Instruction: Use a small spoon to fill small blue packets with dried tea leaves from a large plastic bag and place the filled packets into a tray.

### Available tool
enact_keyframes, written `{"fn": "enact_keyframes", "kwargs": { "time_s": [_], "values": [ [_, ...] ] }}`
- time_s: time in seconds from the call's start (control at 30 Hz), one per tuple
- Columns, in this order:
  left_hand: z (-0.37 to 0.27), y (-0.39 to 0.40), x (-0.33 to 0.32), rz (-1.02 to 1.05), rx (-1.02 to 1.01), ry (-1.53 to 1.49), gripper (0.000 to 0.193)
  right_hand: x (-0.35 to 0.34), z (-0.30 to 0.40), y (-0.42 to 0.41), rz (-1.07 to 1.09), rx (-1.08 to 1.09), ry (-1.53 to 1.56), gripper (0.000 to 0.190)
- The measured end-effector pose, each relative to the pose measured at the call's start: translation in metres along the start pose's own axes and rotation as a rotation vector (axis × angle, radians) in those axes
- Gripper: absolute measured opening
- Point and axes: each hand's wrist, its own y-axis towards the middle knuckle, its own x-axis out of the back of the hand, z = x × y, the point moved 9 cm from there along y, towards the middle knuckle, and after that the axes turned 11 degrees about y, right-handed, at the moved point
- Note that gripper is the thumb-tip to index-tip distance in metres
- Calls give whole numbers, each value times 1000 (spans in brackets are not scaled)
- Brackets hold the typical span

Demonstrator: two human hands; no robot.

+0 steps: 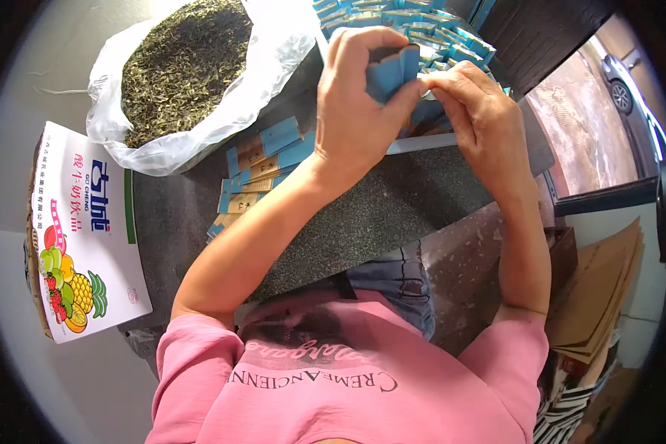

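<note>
My left hand (355,100) is raised over the stone-topped table, its fingers and thumb closed around a blue paper sachet (391,75). The sachet's folded upper edge faces up. My right hand (480,102) is beside it, thumb and forefinger pinched together close to the tip of my left thumb. Whether anything thin is between those fingertips cannot be told. Behind both hands, many blue sachets (410,16) stand packed in curved rows. Flat blue and gold sachets (250,191) bearing writing lie fanned out beside my left forearm.
A white plastic bag (200,141) full of dried tea leaves (183,72) stands at the back left. A printed carton (89,238) is at the table's left end. Flattened cardboard (594,288) leans at the right, below an opening (583,116) showing a parked car (621,91).
</note>
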Motion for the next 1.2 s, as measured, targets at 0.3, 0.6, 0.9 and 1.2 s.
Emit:
{"fn": "enact_keyframes", "kwargs": {
  "time_s": [0.3,0.6,0.9,1.2],
  "values": [
    [-26,-29,-11,150,-362,593,50,14,7,-13,-21,-50,91,17],
    [-8,-53,6,285,-296,661,58,30,51,-53,-236,-105,194,13],
    [-7,-91,63,290,-103,619,66,-26,74,-117,-334,-190,431,14],
    [-15,-117,114,525,135,790,60,-69,95,-100,-304,-341,878,18]
  ]
}}
